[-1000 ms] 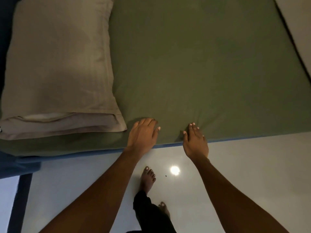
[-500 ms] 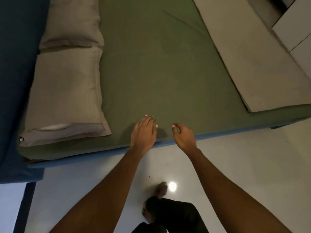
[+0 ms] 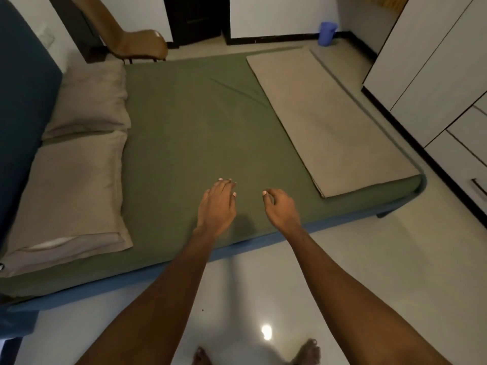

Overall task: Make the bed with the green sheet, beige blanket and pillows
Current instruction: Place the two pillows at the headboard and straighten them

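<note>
Two pillows lie at the left, a near pillow (image 3: 71,196) and a far pillow (image 3: 91,98). One sheet (image 3: 189,127) covers the bed; one folded blanket (image 3: 324,119) lies at the right. My left hand (image 3: 217,206), fingers straight, and my right hand (image 3: 280,209), loosely curled, hold nothing.

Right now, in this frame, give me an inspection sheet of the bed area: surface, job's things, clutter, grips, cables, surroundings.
Surface: green sheet spread flat, one crease toward the foot end.
Job's things: beige blanket folded in a strip across the foot end; near pillow and far pillow side by side against the headboard.
Clutter: nothing seen.
Grips: left hand fingers straight, right hand fingers loosely curled, both empty above the sheet's near edge.
Cables: nothing seen.
Surroundings: brown chair and blue bin on the far side, white wardrobe on the right, glossy floor.
</note>
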